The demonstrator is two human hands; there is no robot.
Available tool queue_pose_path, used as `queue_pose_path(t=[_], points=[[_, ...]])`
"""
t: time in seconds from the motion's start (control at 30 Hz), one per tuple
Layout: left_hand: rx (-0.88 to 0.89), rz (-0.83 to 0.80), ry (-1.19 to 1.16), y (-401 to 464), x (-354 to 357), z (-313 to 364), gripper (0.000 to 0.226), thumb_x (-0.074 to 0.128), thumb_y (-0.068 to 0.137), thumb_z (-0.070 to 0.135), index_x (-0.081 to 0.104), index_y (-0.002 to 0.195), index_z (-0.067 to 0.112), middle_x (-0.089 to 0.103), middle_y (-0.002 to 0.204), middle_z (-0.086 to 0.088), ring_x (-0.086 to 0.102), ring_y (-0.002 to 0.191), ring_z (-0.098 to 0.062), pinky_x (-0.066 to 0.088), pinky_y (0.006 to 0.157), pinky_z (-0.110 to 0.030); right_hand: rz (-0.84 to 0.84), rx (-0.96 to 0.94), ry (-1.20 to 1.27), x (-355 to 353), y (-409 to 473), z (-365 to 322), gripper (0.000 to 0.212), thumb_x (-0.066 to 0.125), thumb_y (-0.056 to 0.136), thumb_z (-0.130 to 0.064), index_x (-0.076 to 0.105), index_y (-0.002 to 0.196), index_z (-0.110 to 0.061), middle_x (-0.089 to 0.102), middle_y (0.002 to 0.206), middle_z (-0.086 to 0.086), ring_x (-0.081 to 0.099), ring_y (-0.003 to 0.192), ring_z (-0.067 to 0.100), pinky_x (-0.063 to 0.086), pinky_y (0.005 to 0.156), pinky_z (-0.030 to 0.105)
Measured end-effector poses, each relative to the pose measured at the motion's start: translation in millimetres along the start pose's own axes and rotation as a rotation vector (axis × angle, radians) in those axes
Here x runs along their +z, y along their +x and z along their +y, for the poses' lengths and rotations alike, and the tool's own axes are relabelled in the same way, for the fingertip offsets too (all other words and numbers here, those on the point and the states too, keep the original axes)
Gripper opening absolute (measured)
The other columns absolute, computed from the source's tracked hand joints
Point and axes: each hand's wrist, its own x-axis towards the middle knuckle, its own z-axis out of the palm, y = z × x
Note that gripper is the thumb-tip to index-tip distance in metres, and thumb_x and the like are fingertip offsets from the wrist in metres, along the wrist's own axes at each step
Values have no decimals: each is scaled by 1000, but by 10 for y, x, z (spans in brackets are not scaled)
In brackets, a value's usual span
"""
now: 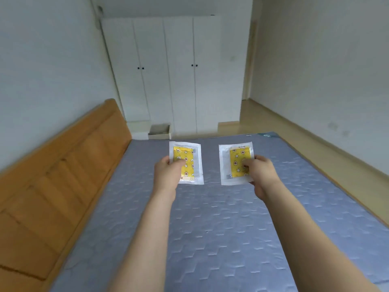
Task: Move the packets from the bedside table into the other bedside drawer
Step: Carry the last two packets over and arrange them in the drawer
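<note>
Yellow and white packets are held up in the air over a bed, one in each hand. The left hand (168, 171) pinches the left packet (187, 163) by its left edge, with the thumb on the front and the fingers curled behind it. The right hand (260, 173) pinches the right packet (235, 164) by its right edge, thumb on the front too. Each packet is flat, with a white border and a yellow middle that has little stars and round shapes on it. The two packets are side by side with a gap between them, and both stand nearly upright, facing the person. Both bare arms reach straight out from the bottom of the picture. Under them is the mattress (221, 228), which is grey-blue with a stitched pattern. On the left, a wooden headboard (63, 165) in an orange-brown colour runs along the side of the bed against the wall. Past the far end of the bed stands a tall white wardrobe (168, 70) with small black knobs on its doors. Near the bottom of the wardrobe, on the left, a small white drawer (159, 130) is pulled open, and the packets are well apart from it. On the right is a light wooden floor (294, 131) beside a plain white wall. It is too blurry to read the small print on the packets.
</note>
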Motion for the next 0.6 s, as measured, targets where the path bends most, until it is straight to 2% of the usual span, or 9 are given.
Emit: queue_pose_path(t=[0.1,0.23,0.37,0.5,0.6], points=[[-4,-186,-14,-249,1309,-96,10,63,85,9,69,91,14,74,98,-10,66,77,-21,48,67,-28,174,-17,13,-1298,246,-80,23,46,91,0,59,81,-17,62,90,6,56,83,26,44,74,35],[-26,-410,-15,-727,2874,-178,12,63,87,7,69,96,12,74,96,-6,67,77,-19,48,64,-25,387,-10,60,-2842,375,-140,21,47,91,0,62,89,-15,63,89,5,58,85,26,48,83,39],[-61,-567,-1,-1165,4155,-173,11,62,88,6,68,92,14,72,89,-2,67,75,-18,47,60,-24,538,8,110,-4094,406,-167,20,47,92,-1,62,90,-14,64,89,5,59,86,28,47,80,37],[-78,-709,29,-1546,5309,-280,10,61,90,9,68,94,14,73,88,-1,67,74,-15,45,60,-25,698,29,182,-5093,527,-79,19,48,92,-1,62,94,-13,65,91,6,61,88,28,51,87,43],[-115,-798,45,-1760,6094,-474,12,61,89,9,70,96,14,74,91,-1,69,79,-17,49,65,-27,765,50,220,-5759,701,46,18,47,93,0,62,97,-10,64,86,5,59,78,24,48,69,32]])
